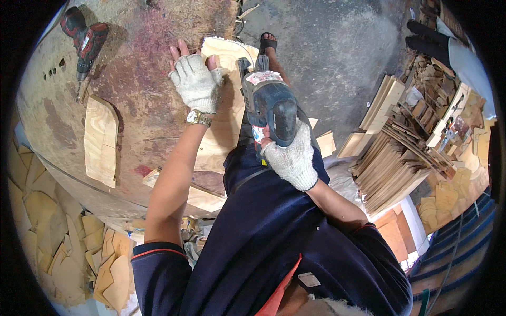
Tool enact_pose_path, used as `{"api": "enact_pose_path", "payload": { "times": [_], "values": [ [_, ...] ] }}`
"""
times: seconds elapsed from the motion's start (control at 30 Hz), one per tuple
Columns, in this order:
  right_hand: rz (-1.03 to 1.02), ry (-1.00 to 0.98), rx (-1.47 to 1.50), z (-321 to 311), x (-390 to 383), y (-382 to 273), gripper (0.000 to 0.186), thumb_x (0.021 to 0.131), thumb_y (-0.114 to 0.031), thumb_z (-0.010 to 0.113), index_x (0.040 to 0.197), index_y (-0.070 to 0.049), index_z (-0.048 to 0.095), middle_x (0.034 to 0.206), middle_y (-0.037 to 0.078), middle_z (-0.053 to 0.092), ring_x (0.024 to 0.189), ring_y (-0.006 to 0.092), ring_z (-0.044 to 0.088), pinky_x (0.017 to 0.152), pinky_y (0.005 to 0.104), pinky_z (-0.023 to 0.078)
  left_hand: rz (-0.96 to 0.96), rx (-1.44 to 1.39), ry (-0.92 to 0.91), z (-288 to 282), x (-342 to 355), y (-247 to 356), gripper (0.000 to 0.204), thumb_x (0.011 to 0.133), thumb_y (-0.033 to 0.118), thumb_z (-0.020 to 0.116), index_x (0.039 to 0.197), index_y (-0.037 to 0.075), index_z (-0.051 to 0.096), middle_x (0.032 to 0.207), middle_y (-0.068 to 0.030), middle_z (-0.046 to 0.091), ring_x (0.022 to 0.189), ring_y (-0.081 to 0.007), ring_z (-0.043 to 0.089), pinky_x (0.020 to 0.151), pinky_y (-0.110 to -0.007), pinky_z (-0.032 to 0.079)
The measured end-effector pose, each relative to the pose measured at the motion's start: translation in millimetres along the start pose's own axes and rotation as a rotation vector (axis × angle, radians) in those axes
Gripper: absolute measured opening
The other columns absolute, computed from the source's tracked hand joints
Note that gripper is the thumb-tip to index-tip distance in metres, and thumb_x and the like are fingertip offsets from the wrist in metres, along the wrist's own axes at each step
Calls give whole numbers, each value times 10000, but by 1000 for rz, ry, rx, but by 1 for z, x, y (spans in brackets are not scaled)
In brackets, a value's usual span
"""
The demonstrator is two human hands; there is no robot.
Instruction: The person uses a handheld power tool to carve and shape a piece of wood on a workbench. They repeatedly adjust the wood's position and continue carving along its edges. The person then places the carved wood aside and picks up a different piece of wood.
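My right hand [293, 162], in a pale knitted glove, is wrapped round the grip of a dark power tool that looks like a jigsaw [275, 108]. The tool sits at the right edge of a plywood board [221, 129], whose far end is curved; its blade is hidden from this view. On the board's left side, my left hand [196, 80] lies flat with fingers apart, its bare fingertips reaching past the fingerless glove onto the worn wooden table [139, 79]. A gold wristwatch [198, 118] is on the left wrist.
A red-and-black cordless drill [87, 42] and a curved plywood piece [101, 141] lie on the table's left. Flat offcuts [50, 231] are heaped at lower left. Stacked thin boards [387, 168] and scrap wood stand to the right, on the grey floor [337, 58].
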State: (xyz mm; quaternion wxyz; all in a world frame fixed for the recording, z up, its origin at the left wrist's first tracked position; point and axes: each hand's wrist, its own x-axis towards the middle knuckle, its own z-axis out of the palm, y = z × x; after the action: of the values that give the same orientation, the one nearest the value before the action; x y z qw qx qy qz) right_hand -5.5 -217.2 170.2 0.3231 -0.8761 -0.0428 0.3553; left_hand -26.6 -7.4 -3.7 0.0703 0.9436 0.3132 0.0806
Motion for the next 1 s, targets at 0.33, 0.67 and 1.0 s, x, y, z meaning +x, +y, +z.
{"api": "enact_pose_path", "payload": {
  "times": [0.33,0.67,1.0],
  "values": [
    [122,-111,78,-20,14,-16,667,703,-199,816,1272,16,542,1117,251,602,1021,409,636,883,485,522,-11,-5,-4,-2,-1,2,484,971,395,621,1212,-25,610,1592,-152,418,1467,-382,389,1111,-583,391],
    [24,-122,-97,-25,20,-9,688,711,-240,818,1292,2,540,1089,247,593,1006,424,622,890,498,514,-21,-41,-45,-1,0,2,399,986,389,598,1120,21,677,1593,-210,399,1473,-419,365,1158,-574,326],
    [-125,-115,-235,-40,28,-23,541,747,-110,811,1200,40,556,1031,166,634,913,253,679,792,383,546,-9,-39,-46,1,0,-1,400,992,410,591,1109,35,669,1593,-202,401,1474,-419,362,1166,-567,319]
  ]
}}
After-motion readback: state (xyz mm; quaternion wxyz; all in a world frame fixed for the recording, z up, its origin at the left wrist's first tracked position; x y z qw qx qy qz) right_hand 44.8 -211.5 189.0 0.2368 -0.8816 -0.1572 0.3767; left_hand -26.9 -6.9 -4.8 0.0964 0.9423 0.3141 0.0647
